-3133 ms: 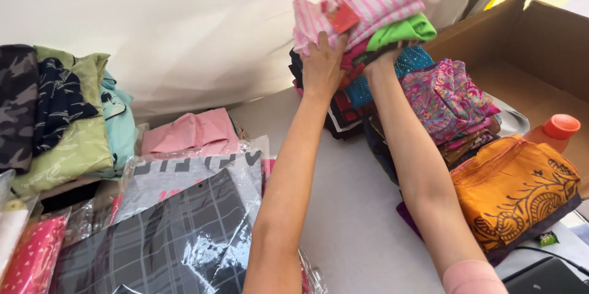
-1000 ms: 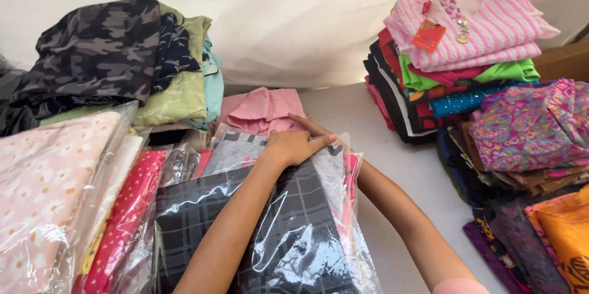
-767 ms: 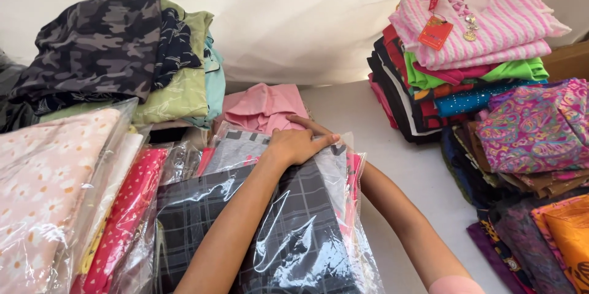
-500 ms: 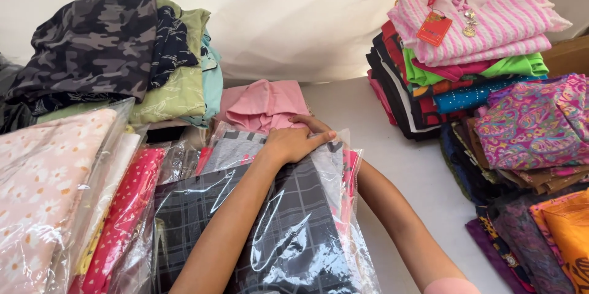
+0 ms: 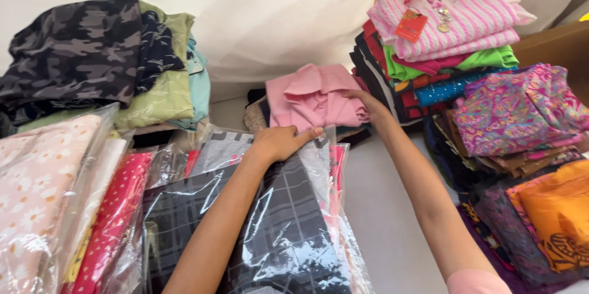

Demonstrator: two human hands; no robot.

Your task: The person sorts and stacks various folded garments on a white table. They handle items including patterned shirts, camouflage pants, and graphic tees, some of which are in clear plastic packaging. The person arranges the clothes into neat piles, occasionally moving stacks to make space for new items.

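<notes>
Pink folded garment lies at the back of the bench, between the bagged clothes in front and the tall stack on the right, and both hands are at it.

Going from the left: a heap of folded clothes, a dark camouflage piece on top and a pale green one beside it, leans against the white wall. Below it lie garments sealed in clear bags, a floral pink one and a red dotted one, overlapping like tiles so each edge shows.

The left hand lies flat, fingers nearly straight, palm down on the bagged dark checked garment, its fingertips touching the pink garment's near edge; it grips nothing and seems to press the slippery bag still.

The right hand reaches to the pink garment's far right side, fingers curled against the cloth; whether they close under the fold I cannot tell.

Just to its right rises a stack of folded clothes topped by a pink striped top with a red tag. Nearer, a magenta patterned piece and an orange one lie in lower piles.
</notes>
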